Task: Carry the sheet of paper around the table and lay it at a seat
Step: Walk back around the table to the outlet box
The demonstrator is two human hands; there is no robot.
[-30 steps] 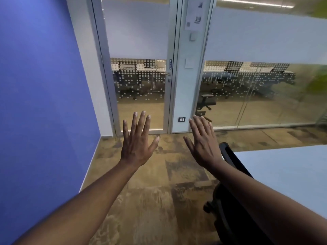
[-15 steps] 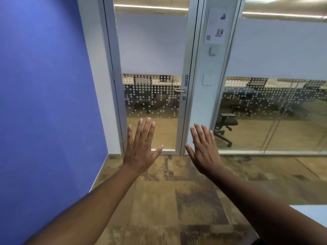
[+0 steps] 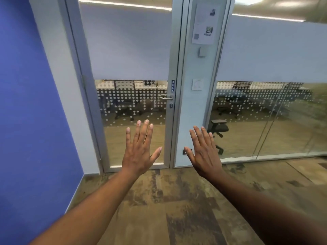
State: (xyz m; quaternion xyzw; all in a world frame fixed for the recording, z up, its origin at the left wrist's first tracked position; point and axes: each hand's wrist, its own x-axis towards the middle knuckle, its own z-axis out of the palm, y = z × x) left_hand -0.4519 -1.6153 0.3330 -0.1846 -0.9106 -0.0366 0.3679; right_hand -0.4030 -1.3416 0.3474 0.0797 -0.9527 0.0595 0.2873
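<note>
My left hand and my right hand are stretched out in front of me at about waist height, backs up, fingers straight and spread. Neither hand holds anything. No sheet of paper, table or seat on my side of the glass shows in this view.
A glass door with a metal handle and a PULL label stands straight ahead. A blue wall runs along the left. A glass partition spans the right, with an office chair behind it. Brown patterned carpet covers the floor.
The view has tilted up and turned left. The white table and the black chair at the lower right have left the frame. Both hands stay open and spread.
</note>
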